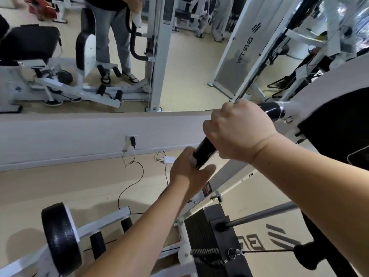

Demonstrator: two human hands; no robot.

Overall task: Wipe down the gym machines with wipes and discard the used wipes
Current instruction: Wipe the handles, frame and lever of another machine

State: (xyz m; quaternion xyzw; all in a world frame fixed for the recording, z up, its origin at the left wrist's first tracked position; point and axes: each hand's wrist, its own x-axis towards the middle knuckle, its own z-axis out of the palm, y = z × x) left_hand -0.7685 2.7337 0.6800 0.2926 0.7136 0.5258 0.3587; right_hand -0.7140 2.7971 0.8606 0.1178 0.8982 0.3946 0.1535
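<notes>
A black padded handle (pixel 205 149) juts out from the white gym machine (pixel 319 92) at centre right. My right hand (pixel 237 128) grips the handle's middle in a fist, knuckles up. My left hand (pixel 189 172) wraps round the handle's lower end, thumb on the near side. A small white edge, perhaps a wipe (pixel 192 159), shows between the left fingers and the handle; most of it is hidden. The handle's upper part (pixel 269 109) stays uncovered near the chrome collar.
Below the hands stands a black weight stack (pixel 211 236) with guide rod and cable. A padded roller (pixel 60 238) sits lower left. A wall mirror (pixel 179 56) reflects machines and a standing person. A wall outlet (pixel 131 139), cable and white charger (pixel 168 159) lie by the wall.
</notes>
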